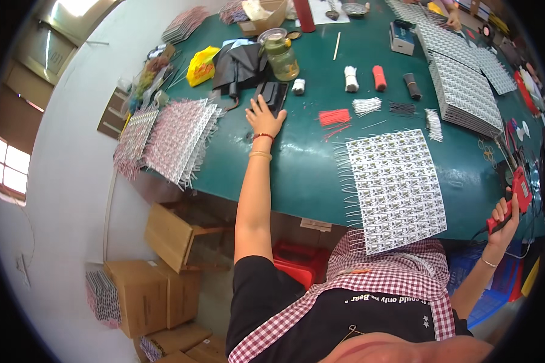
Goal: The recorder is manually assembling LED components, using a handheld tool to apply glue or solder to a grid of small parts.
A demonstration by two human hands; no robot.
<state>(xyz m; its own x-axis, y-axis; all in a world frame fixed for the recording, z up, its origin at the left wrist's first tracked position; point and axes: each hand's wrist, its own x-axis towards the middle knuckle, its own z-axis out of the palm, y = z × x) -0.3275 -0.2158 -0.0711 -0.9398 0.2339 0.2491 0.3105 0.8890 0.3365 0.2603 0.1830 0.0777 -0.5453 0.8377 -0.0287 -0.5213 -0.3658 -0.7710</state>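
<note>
Seemingly tending the black box (pixel 275 91) beyond and left of the sheet (pixel 396 192) with left hand (pixel 267 121) spread open, while clasping red tool (pixel 520 189) right of it in right hand (pixel 507 221), needing steadiness next.

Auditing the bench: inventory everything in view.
Fringed patterned panel: 1, white, near edge
Slim handheld tool: 1, red, right
Low rectangular device: 1, black, table left
Stacked panels: many, white, far right
Wired panel piles: several, white and pink, table left
Loose wire piles: 4, red, white, dark, centre
Wire bundles: 3+, white, red, dark, behind piles
Clear bottle: 1, greenish, behind device
Plastic bag: 1, yellow, far left
Fabric bundle: 1, black, beside bag
Small carton: 1, blue, far side
Tabletop: 1, green, centre
Plastic stool: 1, red, below table
Cardboard boxes: 4+, brown, floor left
Far clutter: uncounted, mixed
Coworker's hand: 1, bare, far right
Left hand: 1, open, at device
Right hand: 1, gripping tool
</note>
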